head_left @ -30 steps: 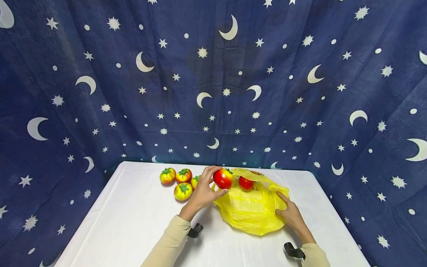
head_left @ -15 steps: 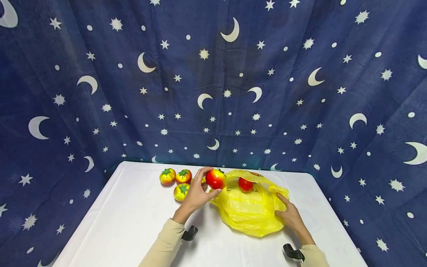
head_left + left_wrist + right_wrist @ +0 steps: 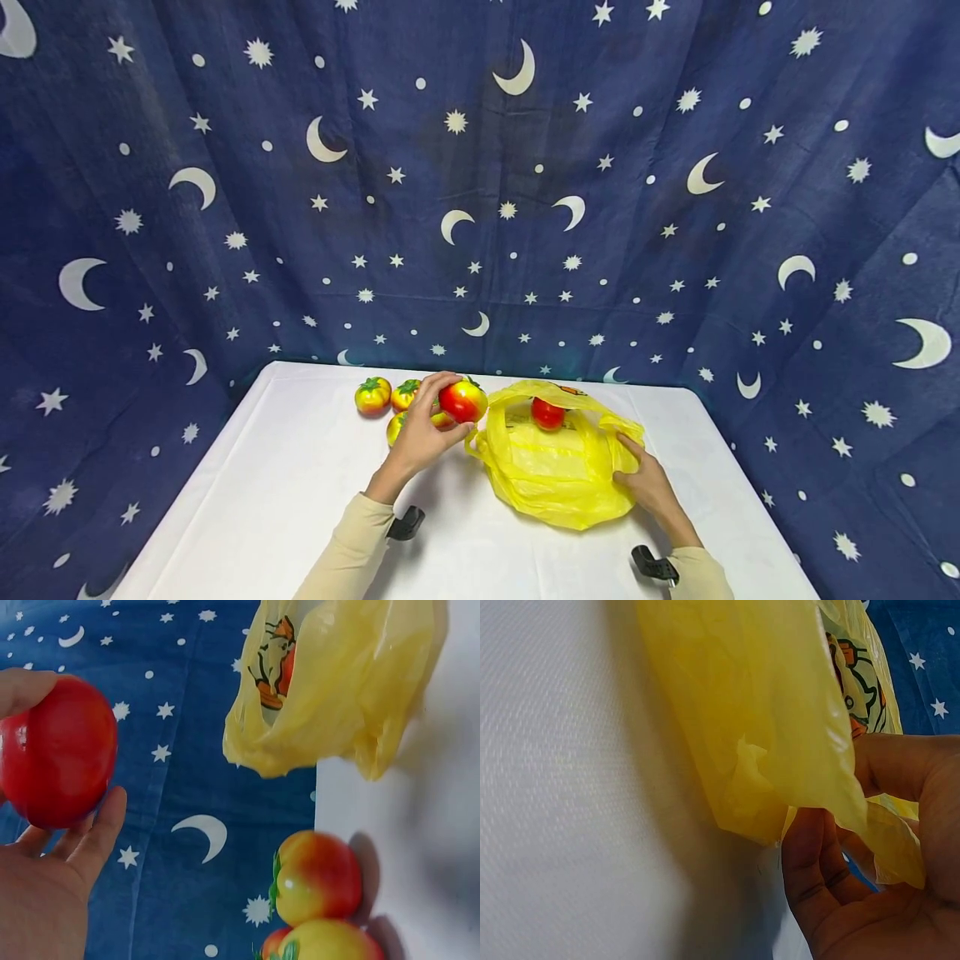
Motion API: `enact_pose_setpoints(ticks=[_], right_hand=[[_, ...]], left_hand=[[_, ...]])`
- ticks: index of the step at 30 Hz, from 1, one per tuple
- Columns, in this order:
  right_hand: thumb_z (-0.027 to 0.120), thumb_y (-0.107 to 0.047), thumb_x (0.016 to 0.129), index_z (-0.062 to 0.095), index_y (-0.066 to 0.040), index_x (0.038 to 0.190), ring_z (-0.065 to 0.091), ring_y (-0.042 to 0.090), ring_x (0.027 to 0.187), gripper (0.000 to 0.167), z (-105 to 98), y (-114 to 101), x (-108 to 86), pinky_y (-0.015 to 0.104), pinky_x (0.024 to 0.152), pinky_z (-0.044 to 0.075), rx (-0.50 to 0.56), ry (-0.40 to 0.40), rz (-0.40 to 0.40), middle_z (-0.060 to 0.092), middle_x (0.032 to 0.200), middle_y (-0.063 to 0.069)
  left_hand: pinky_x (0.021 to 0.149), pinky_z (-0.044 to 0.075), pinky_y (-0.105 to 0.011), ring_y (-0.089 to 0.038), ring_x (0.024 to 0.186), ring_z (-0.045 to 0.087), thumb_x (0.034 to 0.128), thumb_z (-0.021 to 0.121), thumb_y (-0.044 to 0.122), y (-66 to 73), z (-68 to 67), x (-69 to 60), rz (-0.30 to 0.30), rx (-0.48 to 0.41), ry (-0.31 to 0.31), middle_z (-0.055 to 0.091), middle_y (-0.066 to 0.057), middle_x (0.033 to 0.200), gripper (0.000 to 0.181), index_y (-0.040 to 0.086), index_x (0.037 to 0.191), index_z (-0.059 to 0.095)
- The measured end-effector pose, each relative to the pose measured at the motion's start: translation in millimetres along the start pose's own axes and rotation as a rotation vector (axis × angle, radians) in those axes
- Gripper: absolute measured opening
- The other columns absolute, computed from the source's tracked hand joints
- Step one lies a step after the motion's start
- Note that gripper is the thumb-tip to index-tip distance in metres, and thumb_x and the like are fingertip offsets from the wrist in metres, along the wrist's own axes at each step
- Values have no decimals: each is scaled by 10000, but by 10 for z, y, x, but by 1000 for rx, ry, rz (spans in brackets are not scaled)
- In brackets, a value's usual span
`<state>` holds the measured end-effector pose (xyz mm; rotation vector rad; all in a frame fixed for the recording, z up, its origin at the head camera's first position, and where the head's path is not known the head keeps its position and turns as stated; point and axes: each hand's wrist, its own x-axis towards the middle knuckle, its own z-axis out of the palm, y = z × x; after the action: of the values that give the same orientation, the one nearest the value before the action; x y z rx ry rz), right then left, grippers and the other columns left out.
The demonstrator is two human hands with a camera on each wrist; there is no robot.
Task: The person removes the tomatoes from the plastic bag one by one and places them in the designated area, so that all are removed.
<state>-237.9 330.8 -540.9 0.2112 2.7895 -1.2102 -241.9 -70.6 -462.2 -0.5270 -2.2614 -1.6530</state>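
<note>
My left hand (image 3: 416, 437) grips a glossy red-and-yellow tomato (image 3: 462, 402) with a green leafy top, raised left of the bag's mouth. In the left wrist view this tomato (image 3: 60, 754) sits between thumb and fingers. A thin yellow plastic bag (image 3: 555, 487) lies on the table with its mouth spread. Inside it rests a red tomato (image 3: 547, 414). At the bag's right edge, my right hand (image 3: 651, 485) pinches the plastic. The right wrist view shows the bag (image 3: 757, 712) between thumb and fingers of the hand (image 3: 870, 915).
Several red-and-yellow tomatoes (image 3: 372, 397) sit grouped at the table's back left, some partly hidden behind my left hand. A white cloth covers the table (image 3: 247, 500). Behind it hangs a dark blue curtain (image 3: 390, 225) with moons and stars.
My left hand has moved left with its tomato, away from the bag's mouth and over the grouped tomatoes. The right hand stays at the bag's edge.
</note>
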Motion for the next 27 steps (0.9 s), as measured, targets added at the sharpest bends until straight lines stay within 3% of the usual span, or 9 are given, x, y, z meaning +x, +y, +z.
enact_pose_setpoints(ticks=[8,17,22,27], right_hand=[[634,-58,782,327,-79,1525,237,521,1430,804,-9,-10,-24,676,1149,211,-9,5,-1,313,1550,279],[646,-62,775,333,-70,1521,249,528,1420,808,-19,-12,-42,684,1141,221,-8,6,5,309,1544,296],[650,-57,770,331,-68,1521,231,525,1431,816,3,21,-30,684,1147,200,-13,2,-3,305,1558,268],[640,-61,767,336,-58,1517,254,527,1418,810,-3,24,-19,686,1131,236,-9,15,-31,323,1544,280]], left_hand=[[1027,500,-475,-233,1261,534,712,874,124,-69,-129,-34,15,11,38,514,5,1358,654,213,1276,555],[945,550,-455,-243,1254,521,735,865,159,-111,-218,-62,22,55,37,477,-8,1395,653,237,1319,581],[964,523,-536,-300,1277,496,734,860,134,-140,-273,-76,-6,16,61,476,-58,1406,635,197,1305,590],[1005,480,-593,-300,1320,480,803,813,206,-154,-354,-89,-38,17,77,492,-31,1439,548,231,1303,589]])
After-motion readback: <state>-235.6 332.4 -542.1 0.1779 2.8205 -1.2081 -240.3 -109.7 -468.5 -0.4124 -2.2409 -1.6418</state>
